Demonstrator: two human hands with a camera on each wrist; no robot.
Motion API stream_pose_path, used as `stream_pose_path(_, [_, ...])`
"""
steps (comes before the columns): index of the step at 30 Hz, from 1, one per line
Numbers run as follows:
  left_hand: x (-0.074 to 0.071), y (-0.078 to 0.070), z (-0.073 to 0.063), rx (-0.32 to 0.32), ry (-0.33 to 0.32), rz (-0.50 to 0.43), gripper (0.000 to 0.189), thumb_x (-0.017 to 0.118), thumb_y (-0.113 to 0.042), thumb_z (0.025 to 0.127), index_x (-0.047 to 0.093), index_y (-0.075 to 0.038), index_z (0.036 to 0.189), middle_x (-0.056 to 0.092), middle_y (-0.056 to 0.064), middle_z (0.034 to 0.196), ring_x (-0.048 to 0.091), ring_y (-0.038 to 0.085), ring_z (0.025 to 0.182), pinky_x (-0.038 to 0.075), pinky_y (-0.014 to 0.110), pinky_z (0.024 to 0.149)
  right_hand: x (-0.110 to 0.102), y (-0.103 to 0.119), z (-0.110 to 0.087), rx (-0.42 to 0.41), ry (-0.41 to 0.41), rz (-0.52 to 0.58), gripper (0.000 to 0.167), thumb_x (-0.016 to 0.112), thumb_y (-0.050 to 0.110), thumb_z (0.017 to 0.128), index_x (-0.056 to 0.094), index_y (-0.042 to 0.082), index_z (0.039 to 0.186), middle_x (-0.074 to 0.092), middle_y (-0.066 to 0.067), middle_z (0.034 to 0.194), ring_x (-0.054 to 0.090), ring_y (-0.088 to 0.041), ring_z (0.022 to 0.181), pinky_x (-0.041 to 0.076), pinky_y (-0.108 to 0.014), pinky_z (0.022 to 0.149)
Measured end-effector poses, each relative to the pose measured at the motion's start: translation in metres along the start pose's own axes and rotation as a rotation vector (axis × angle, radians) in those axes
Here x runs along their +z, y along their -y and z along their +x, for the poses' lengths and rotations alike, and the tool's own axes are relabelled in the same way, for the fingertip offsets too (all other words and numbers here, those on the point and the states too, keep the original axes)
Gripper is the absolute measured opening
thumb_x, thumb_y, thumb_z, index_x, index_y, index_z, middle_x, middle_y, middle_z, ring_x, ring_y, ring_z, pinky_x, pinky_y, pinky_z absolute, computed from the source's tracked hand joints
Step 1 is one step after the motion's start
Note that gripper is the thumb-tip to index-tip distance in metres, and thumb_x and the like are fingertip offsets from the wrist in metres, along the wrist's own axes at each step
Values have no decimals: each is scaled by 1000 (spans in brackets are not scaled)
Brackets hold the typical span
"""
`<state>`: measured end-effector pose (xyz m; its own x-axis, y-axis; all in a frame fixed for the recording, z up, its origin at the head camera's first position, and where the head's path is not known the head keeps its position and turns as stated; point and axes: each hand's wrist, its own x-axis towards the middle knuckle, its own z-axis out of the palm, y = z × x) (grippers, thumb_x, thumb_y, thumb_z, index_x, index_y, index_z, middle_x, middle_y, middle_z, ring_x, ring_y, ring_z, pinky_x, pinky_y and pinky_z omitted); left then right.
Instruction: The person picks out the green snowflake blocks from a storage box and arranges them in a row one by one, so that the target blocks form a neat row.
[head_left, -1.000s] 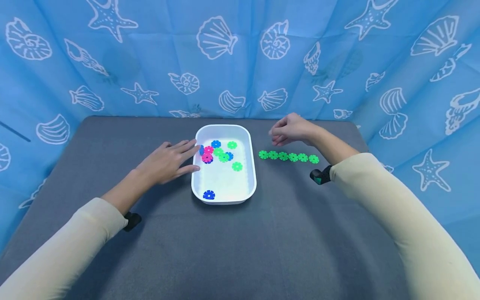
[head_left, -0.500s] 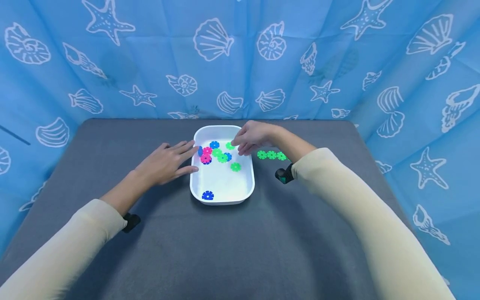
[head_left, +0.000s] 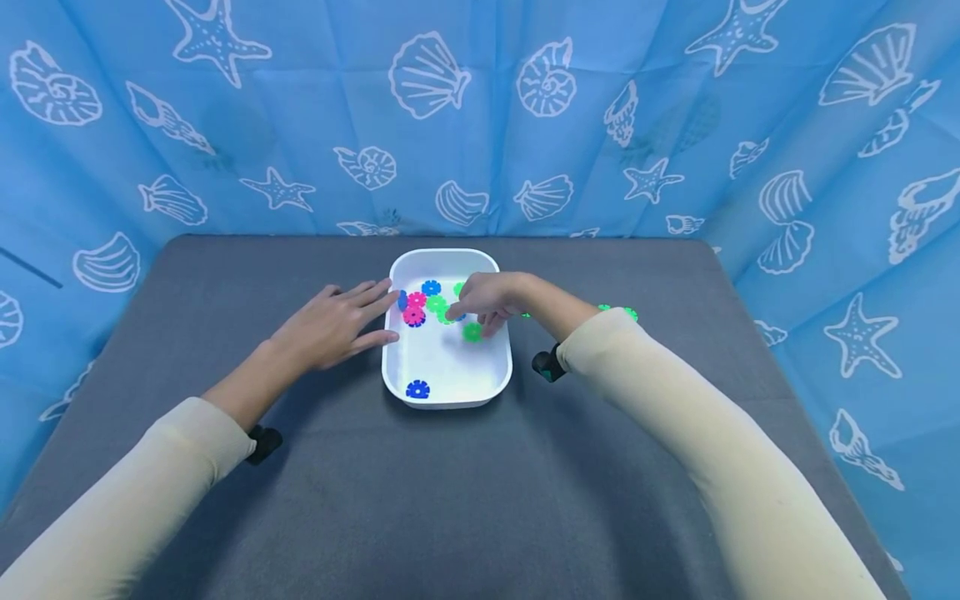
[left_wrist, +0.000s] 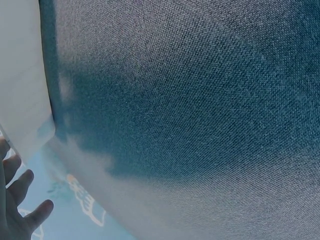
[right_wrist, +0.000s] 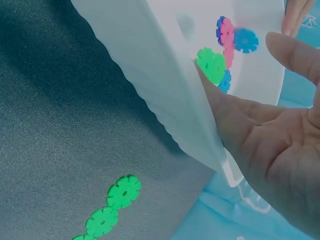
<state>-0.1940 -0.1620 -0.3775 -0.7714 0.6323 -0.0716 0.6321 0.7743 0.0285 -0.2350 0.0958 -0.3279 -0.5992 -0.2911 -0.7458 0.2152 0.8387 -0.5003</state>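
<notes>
Head view: right hand (head_left: 487, 298) spread wide, one fingertip at the overlapping green discs (right_wrist: 212, 66) inside the white tray (head_left: 450, 368).
It crosses the right rim, with bare tray floor between it and a dark blue disc (head_left: 417, 389) by the near edge; half a second ago it was farther back, beside that rim. Left hand (head_left: 337, 323) keeps loose fingers at the left rim. Notched pink discs (head_left: 415, 315) lie near; a green row (right_wrist: 107, 216) sits outside.

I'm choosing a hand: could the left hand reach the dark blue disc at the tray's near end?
Probably yes: the left hand is at the tray, and the dark blue disc lies uncovered, with only the rim to clear.
</notes>
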Motion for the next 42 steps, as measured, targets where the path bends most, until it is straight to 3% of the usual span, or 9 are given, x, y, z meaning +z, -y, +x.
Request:
stream_pose_path(7, [1, 1, 0, 5, -4, -2, 76, 50, -60, 97, 36, -13, 155, 30, 13, 160, 33, 36, 145, 37, 64, 105, 4, 3, 5, 3, 27, 49, 58, 59, 33, 101, 40, 6, 148, 50, -25, 140, 63, -35, 115, 57, -40, 88])
stream_pose_path(17, [2, 2, 1, 15, -21, -2, 75, 52, -58, 98, 37, -13, 155, 32, 13, 160, 33, 36, 145, 38, 64, 105, 13, 10, 14, -91, 53, 82, 46, 57, 29, 102, 49, 4, 139, 55, -20, 134, 64, -32, 114, 54, -40, 94])
stream_pose_path(25, [2, 0, 1, 14, -20, 6, 74, 49, -58, 99, 35, -12, 155, 30, 14, 160, 32, 36, 145, 37, 64, 105, 16, 14, 17, -70, 21, 81, 46, 57, 25, 103, 50, 1, 140, 60, -20, 127, 65, -29, 113, 53, -39, 95])
stream_pose_path(30, [2, 1, 1, 18, -35, 0, 74, 50, -58, 98, 37, -12, 155, 31, 13, 160, 33, 35, 145, 38, 64, 104, 20, 15, 22, -92, 45, 107, 39, 58, 18, 102, 55, -4, 135, 61, -20, 123, 65, -28, 114, 52, -36, 96])
stream_pose_path(34, [2, 1, 1, 19, -33, 1, 74, 50, -59, 98, 37, -12, 155, 31, 13, 160, 33, 35, 145, 38, 64, 104, 24, 17, 25, -134, 64, 91, 34, 55, 11, 102, 57, -8, 131, 64, -21, 120, 66, -28, 111, 53, -36, 96])
stream_pose_path(42, [2, 2, 0, 19, -22, -7, 74, 50, -58, 99, 36, -13, 155, 30, 13, 160, 32, 36, 145, 37, 65, 104, 30, 22, 26, -185, 40, -86, 22, 62, 8, 98, 68, -8, 112, 69, -20, 108, 67, -25, 99, 55, -32, 90])
